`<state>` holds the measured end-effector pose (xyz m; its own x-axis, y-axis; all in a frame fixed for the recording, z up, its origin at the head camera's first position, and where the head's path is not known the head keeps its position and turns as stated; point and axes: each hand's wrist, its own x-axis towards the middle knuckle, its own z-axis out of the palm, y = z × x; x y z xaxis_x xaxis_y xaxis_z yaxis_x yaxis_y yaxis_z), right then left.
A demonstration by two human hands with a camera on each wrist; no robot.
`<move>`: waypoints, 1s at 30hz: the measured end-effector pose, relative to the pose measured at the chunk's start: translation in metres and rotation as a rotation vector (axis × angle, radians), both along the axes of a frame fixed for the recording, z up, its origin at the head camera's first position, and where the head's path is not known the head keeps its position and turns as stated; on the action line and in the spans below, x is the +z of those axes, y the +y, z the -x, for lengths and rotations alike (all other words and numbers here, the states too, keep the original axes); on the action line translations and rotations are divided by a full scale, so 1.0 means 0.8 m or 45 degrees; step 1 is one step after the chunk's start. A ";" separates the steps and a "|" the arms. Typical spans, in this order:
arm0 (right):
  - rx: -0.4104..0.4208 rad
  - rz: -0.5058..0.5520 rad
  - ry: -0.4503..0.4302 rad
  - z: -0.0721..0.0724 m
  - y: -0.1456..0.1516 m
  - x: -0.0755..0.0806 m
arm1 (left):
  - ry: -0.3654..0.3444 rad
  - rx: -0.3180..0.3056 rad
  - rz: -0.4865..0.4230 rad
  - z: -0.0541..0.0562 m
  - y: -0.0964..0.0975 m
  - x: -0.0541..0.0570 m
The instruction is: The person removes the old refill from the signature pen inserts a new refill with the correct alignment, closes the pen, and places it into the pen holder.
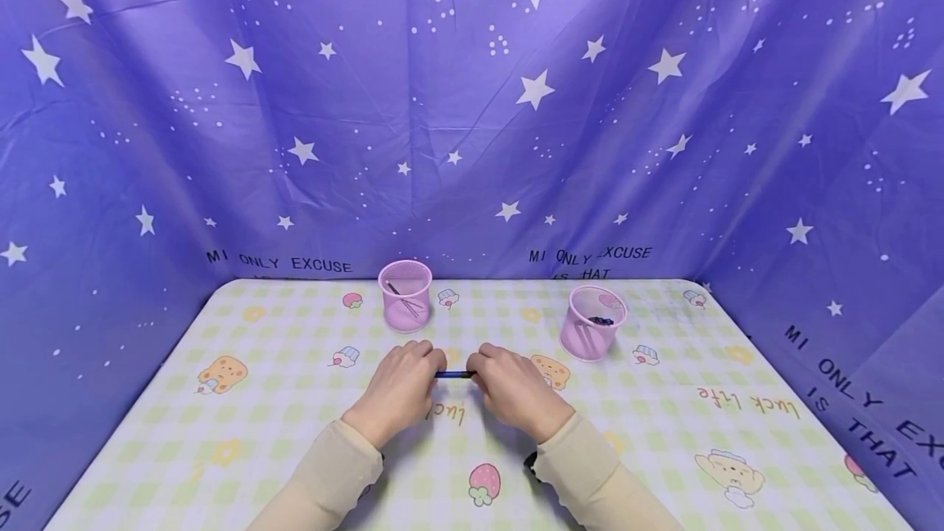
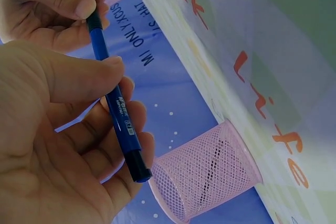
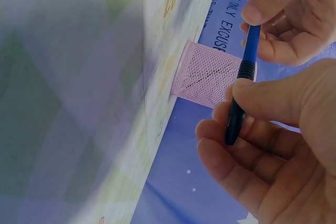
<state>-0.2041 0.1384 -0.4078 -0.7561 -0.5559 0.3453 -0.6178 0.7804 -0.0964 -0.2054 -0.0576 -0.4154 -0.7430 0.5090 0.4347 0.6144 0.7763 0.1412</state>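
Both hands hold one blue pen [image 2: 124, 125] level between them, above the table in front of the two cups. In the left wrist view, my left hand [image 2: 68, 124] pinches the blue barrel between thumb and fingers; small white print and a black end show below the thumb. My right hand [image 3: 283, 114] pinches the pen's black, ribbed part in the right wrist view, its tapered black end pointing down past the thumb. From the head view, only a short piece of barrel shows between the hands.
A pink mesh cup [image 1: 406, 310] with thin, dark sticks stands behind the left hand. Another pink mesh cup [image 1: 587, 338], holding something dark, stands to the right. A checked cloth with cartoon prints [image 1: 295, 400] covers the table; a purple star curtain [image 1: 413, 88] surrounds it.
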 end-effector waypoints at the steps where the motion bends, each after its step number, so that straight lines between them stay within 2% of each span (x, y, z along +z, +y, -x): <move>1: 0.000 0.001 -0.001 0.000 0.000 0.000 | 0.000 0.001 0.002 0.000 0.000 0.000; 17: 0.005 0.001 0.005 0.000 0.000 0.001 | -0.017 0.015 0.020 -0.001 0.000 0.000; 30: 0.001 -0.007 0.008 0.000 0.001 0.000 | 0.041 -0.017 -0.021 0.000 -0.001 -0.002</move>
<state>-0.2041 0.1389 -0.4079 -0.7536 -0.5584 0.3469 -0.6188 0.7806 -0.0878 -0.2054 -0.0584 -0.4167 -0.7219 0.5113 0.4664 0.6289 0.7659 0.1338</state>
